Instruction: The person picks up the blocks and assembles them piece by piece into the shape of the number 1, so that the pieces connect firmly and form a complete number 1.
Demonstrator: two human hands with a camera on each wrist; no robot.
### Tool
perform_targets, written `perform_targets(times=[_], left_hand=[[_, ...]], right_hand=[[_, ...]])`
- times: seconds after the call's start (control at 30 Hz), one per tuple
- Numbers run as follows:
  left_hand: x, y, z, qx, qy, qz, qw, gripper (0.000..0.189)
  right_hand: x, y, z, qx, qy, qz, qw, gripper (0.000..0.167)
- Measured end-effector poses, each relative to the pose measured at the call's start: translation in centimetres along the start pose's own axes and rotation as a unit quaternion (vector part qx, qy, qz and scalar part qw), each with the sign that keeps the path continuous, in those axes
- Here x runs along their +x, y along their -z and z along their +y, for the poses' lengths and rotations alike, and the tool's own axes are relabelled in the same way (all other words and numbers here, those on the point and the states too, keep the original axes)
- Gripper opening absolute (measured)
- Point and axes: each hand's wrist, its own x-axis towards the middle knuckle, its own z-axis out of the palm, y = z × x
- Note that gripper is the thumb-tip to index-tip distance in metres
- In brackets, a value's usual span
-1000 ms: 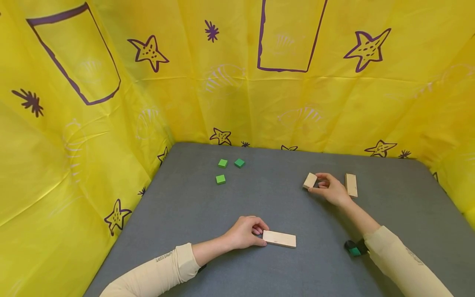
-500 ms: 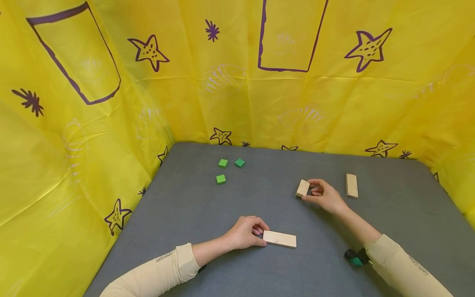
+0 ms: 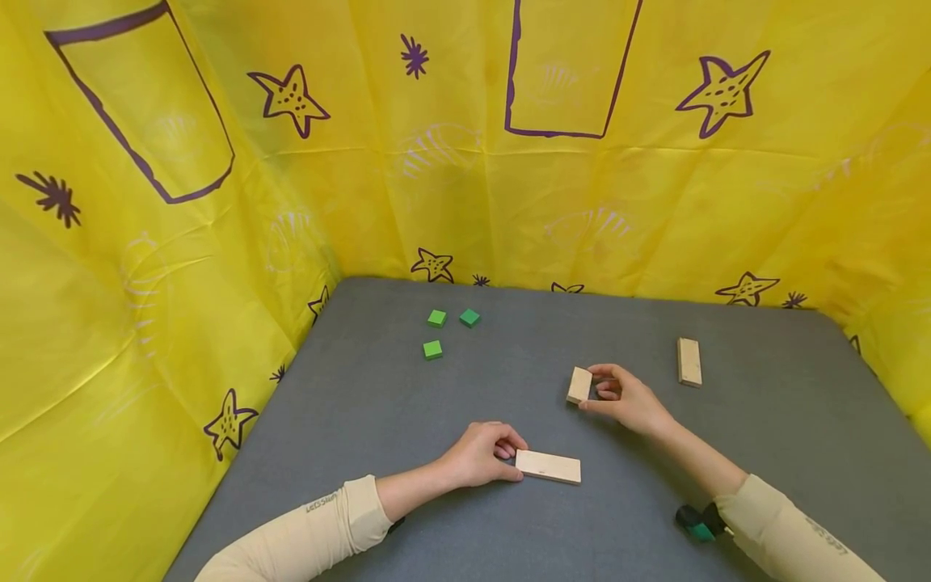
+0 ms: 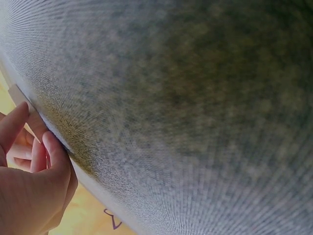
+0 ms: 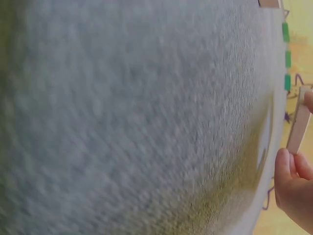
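Note:
In the head view a flat, pale wooden block (image 3: 549,467) lies lengthwise on the grey table. My left hand (image 3: 480,455) pinches its left end between thumb and fingers; the left wrist view shows part of this block (image 4: 33,120) in the fingers. A second wooden block (image 3: 579,385) is pinched by its edges in my right hand (image 3: 629,400), farther back and slightly right of the first. From the right wrist, that block (image 5: 299,128) appears off the table surface. A third wooden block (image 3: 688,361) lies untouched at the right, beyond my right hand.
Two light green square tiles (image 3: 432,350) and a darker green tile (image 3: 469,318) lie towards the back left of the grey table (image 3: 349,404). A yellow patterned curtain (image 3: 480,202) encloses the back and sides. A black-and-green strap piece (image 3: 700,527) shows by the right sleeve.
My right hand has carried its wooden block leftward and nearer to me, away from the third block. The left hand and its block have stayed in place.

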Motion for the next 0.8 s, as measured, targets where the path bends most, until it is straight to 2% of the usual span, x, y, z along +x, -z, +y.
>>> perform_targets(times=[0.8], left_hand=[[0.1,0.0,-0.2,0.000,0.000,-0.004,1.0000,0.029]], right_hand=[[-2.2,-2.9,-1.4,0.012,0.036,-0.050,0.9980,0.061]])
